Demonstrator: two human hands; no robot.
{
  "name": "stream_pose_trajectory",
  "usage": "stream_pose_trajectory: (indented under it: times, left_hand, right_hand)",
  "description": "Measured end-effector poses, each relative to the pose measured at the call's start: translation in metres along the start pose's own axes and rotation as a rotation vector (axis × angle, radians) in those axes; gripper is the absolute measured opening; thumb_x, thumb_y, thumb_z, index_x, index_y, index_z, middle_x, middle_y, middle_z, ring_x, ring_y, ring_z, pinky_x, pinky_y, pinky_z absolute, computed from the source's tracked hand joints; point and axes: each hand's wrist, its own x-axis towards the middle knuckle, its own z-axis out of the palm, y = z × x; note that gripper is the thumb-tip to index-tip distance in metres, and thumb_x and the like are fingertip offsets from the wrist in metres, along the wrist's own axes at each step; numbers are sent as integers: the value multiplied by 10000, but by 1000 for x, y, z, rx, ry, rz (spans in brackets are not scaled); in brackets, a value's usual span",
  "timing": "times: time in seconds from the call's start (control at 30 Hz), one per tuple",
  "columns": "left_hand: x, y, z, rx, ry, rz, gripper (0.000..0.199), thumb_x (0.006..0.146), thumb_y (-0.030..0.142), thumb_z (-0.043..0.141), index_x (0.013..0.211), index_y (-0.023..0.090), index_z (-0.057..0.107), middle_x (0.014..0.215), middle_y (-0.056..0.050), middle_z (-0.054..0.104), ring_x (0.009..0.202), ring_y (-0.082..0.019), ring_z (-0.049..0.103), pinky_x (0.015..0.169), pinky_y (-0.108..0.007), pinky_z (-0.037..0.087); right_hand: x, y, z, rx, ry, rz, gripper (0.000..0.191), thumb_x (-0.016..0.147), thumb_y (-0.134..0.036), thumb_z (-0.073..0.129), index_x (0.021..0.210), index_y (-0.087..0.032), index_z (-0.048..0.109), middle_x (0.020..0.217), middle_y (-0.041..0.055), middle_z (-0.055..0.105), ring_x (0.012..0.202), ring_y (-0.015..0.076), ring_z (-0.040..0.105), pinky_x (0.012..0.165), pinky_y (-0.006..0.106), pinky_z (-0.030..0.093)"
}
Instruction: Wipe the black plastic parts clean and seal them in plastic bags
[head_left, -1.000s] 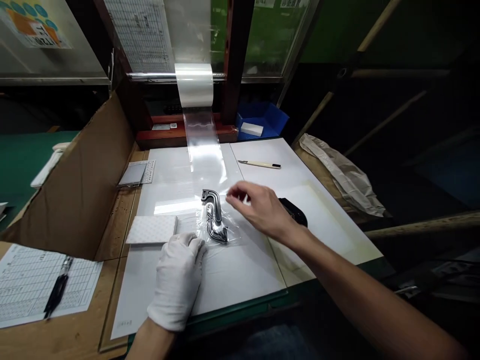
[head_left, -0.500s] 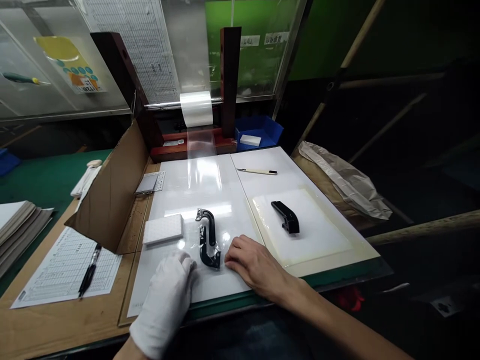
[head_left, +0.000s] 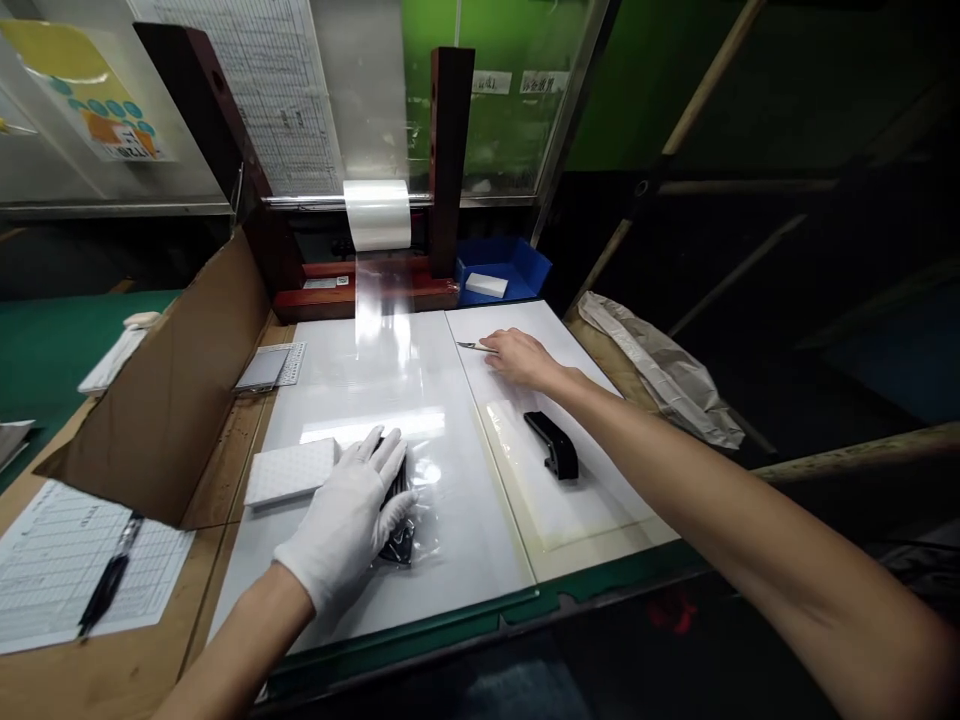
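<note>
The gloved left hand (head_left: 349, 515) lies open, fingers spread, on a clear plastic bag (head_left: 424, 525) and mostly covers the black part (head_left: 397, 548) inside it. The bare right hand (head_left: 521, 360) rests over a craft knife (head_left: 471, 346) (only the blade tip shows), so I can't tell whether it grips. A second black part (head_left: 553, 447) lies unbagged on the white work board (head_left: 469, 530), right of the bag.

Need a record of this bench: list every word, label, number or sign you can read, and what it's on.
Nothing here reads clearly.
White label and white label on the green panel: too blurred.
Printed table sheet behind the glass: too small.
Printed form beside the pen: too small.
Poster: too blurred.
Small label on the red base: too small.
</note>
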Motion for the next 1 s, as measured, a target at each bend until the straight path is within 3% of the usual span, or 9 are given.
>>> stream_pose_trajectory:
  times: [0.13,0.27,0.43,0.53,0.57,0.7,0.83,0.93,1.0]
  left_hand:
    - [7,2,4,73,-89,-50,651,991,402,498,1551,116,330,1612,-169,373,1485,-373,341,1220,-633,274]
    - [9,10,-5,65,-105,-49,657,925,408,637,1490,141,434,1551,-150,479,1450,-383,395,1217,-624,292]
    - [13,-9,-28,-28,107,-105,623,866,394,723,1403,163,504,1423,-174,590,1457,-369,391,1135,-525,449]
    - [32,-42,-50,-68,295,-177,699,906,409,670,1506,168,402,1526,-184,494,1500,-336,324,1200,-535,345]
    - [43,-54,-56,-105,299,-176,740,902,422,667,1527,159,372,1566,-185,443,1515,-321,296,1223,-518,304]
    - [91,-94,-60,-273,117,-163,861,853,424,676,1582,219,267,1677,-87,256,1542,-239,234,1253,-395,238]
    - [122,-120,-38,-283,8,-166,1029,750,403,736,1604,235,188,1669,-87,279,1546,-267,209,1233,-378,277]
    - [129,-135,-21,-274,-68,-185,1084,720,471,747,1606,217,178,1658,-123,297,1554,-300,166,1234,-415,270]
    - [129,-142,-15,-264,-105,-195,1097,722,534,735,1606,198,178,1674,-160,229,1559,-319,141,1243,-450,235]
  right_hand:
    - [24,27,17,-81,-8,44,220,980,-351,620,1103,-173,662,1251,87,629,1163,244,587,1033,484,470]
    - [25,33,22,-58,33,71,232,985,-366,606,1064,-153,655,1140,76,657,1090,232,615,981,462,491]
    - [9,15,-2,48,66,-10,289,1048,-317,433,1250,-181,590,920,54,710,820,208,657,803,364,496]
    - [5,-13,-18,88,29,-175,354,1053,-411,420,1329,-277,596,977,34,721,896,219,662,819,340,472]
    - [7,-25,-21,88,6,-230,351,1046,-433,442,1318,-305,623,1009,30,719,934,224,658,827,337,467]
    - [28,-76,-12,40,-52,-380,258,1007,-351,554,1198,-328,725,1034,36,699,922,227,641,765,324,448]
    - [53,-116,17,-7,-7,-437,261,1015,-265,527,1168,-270,738,1046,78,667,908,232,615,701,321,420]
    - [66,-125,36,-13,-6,-467,259,1017,-247,515,1126,-277,748,985,72,647,881,221,595,672,310,401]
    - [68,-115,41,-6,-21,-471,262,1020,-249,505,1098,-291,752,964,59,639,868,210,586,683,305,403]
